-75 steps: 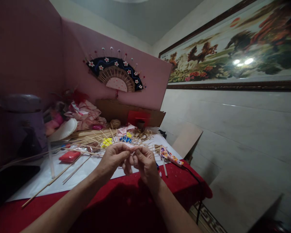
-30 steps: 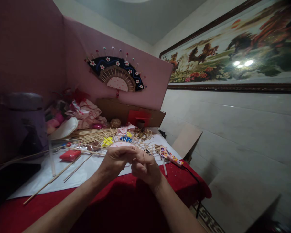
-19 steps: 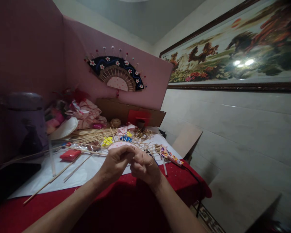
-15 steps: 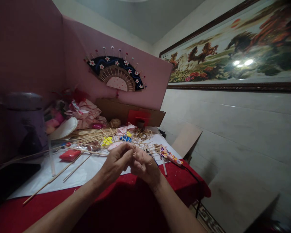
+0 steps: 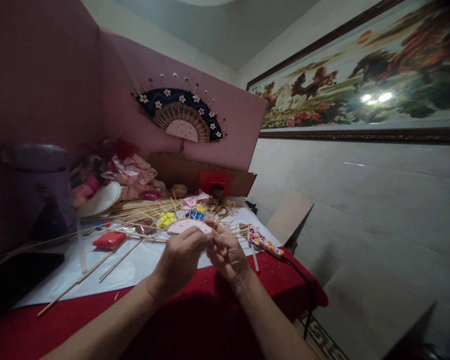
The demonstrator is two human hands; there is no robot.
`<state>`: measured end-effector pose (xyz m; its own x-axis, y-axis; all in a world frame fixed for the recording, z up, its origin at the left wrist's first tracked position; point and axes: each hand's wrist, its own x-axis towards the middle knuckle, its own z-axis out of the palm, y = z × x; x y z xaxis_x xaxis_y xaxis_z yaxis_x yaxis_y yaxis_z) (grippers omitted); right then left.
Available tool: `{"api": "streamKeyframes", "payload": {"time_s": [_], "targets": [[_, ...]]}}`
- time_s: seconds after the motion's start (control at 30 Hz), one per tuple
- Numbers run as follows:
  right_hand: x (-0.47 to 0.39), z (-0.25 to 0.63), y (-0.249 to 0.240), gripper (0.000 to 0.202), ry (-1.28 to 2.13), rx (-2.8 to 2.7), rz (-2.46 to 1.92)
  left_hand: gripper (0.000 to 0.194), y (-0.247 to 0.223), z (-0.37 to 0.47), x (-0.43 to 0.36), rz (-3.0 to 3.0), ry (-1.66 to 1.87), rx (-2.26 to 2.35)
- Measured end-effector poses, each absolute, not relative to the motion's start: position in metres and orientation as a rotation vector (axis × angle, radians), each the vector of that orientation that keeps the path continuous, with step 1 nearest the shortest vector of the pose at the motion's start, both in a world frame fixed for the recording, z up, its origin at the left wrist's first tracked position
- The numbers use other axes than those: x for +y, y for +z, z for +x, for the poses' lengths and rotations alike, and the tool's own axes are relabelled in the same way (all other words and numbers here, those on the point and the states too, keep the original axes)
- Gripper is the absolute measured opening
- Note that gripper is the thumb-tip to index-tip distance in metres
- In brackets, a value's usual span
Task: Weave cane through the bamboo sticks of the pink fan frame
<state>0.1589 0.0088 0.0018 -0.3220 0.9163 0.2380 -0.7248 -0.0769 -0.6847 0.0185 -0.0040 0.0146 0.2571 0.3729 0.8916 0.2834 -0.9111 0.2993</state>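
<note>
Both of my hands meet over the front edge of the table. My left hand is closed, its fingertips pinched against those of my right hand. My right hand has its thumb and forefinger drawn together, with the other fingers curled. Whatever lies between the fingertips is too small to make out. Just behind them is a pale pink half-round piece with red spots, and thin sticks fan out around it. Yellow and blue lumps sit by the sticks.
A red packet and loose sticks lie on white paper at left, near a purple container. A flower-patterned glue gun rests at right. Behind, a decorated dark fan stands against a pink board.
My hands have shifted slightly apart and the left one has turned, palm lower. More of the spotted half-round piece now shows behind them.
</note>
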Motion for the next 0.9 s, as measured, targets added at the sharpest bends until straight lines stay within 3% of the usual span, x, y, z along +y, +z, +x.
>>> {"api": "streamKeyframes", "payload": {"time_s": [0.17, 0.37, 0.63, 0.9], "targets": [[0.003, 0.160, 0.006, 0.044, 1.740, -1.029, -0.208, 0.014, 0.019, 0.019, -0.012, 2.080, 1.901, 0.679], [-0.001, 0.157, 0.005, 0.057, 1.712, -1.227, -0.226, 0.020, 0.031, 0.016, -0.008, 1.362, 1.731, 0.762], [0.002, 0.159, 0.004, 0.043, 1.624, -1.063, -0.261, 0.041, 0.029, 0.015, -0.004, 1.620, 1.546, 0.737], [0.001, 0.157, 0.006, 0.034, 1.530, -0.998, -0.294, 0.025, 0.026, 0.018, -0.005, 1.888, 1.440, 0.810]]}}
